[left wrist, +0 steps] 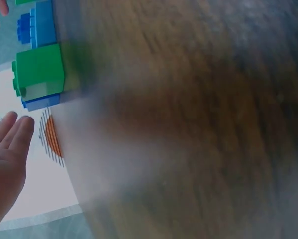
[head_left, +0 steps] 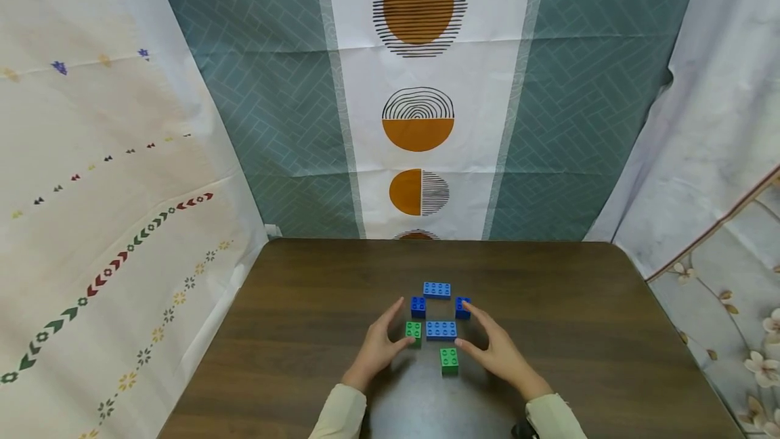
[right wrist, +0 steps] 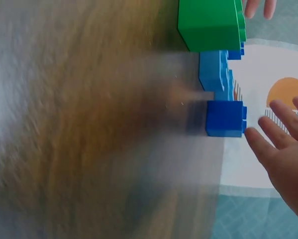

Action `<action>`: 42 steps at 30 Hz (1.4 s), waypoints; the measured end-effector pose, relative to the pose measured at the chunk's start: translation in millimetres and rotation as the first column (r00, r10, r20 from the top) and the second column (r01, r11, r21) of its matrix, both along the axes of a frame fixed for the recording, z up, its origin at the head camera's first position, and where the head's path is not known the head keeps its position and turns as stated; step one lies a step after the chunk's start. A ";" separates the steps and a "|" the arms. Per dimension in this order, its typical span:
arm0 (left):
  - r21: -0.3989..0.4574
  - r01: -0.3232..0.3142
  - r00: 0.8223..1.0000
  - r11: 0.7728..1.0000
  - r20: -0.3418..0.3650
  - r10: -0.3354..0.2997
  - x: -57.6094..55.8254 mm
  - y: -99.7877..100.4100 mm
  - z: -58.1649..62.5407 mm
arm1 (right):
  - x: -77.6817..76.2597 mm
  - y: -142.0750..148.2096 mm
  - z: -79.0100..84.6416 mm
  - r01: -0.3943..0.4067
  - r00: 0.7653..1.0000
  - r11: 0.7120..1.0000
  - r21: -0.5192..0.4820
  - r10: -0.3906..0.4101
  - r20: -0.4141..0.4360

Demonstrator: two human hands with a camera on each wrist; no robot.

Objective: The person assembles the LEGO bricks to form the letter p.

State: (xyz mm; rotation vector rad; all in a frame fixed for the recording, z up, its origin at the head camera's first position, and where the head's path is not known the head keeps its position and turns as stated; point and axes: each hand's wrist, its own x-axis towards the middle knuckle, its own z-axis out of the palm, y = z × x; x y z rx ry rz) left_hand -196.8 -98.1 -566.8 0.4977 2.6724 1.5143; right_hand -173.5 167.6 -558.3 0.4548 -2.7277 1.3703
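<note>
Here we are above the brown wooden table (head_left: 292, 330), and both hands are in among the toy building bricks! The left hand (head_left: 376, 352) comes in with fingers extended and the thumb spread wide from them, its thumb tip right by the left green brick (head_left: 414, 332); whether it touches, I cannot tell. Over on the other side, the right hand (head_left: 504, 356) has its fingers stretched too, a wide gap between thumb and forefinger, gripping nothing. Its forefinger tip overlaps the right dark-blue brick (head_left: 462, 308) in the head view, contact unclear, while the thumb points in near the end of the long middle blue brick (head_left: 441, 330). That one lies between the hands, just beside the left green brick. Nearest the person sits the front green brick (head_left: 449, 361), between the two wrists' reach, studs up. At the far end, there's the long light-blue brick (head_left: 437, 290), with the left dark-blue brick (head_left: 418, 307) near its left end. Pale sleeves (head_left: 341, 412) cover both forearms, and beyond the table hangs a teal-and-white curtain (head_left: 280, 114) with orange circles!
</note>
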 end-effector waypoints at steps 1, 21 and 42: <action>0.012 0.002 1.000 1.000 0.004 -0.002 -0.4 0.5 -1.7 | 0.3 -0.6 -0.9 -0.011 1.000 1.000 -0.018 0.012 0.017; 0.101 0.024 0.995 0.995 0.090 -0.034 -9.3 2.8 -19.3 | 2.1 -3.0 -26.1 -0.234 0.917 0.917 -0.322 0.319 0.241; 0.060 0.035 0.995 0.998 0.087 -0.040 -8.4 2.9 -23.5 | 3.4 -1.8 -35.5 -0.224 0.925 0.935 -0.274 0.292 0.242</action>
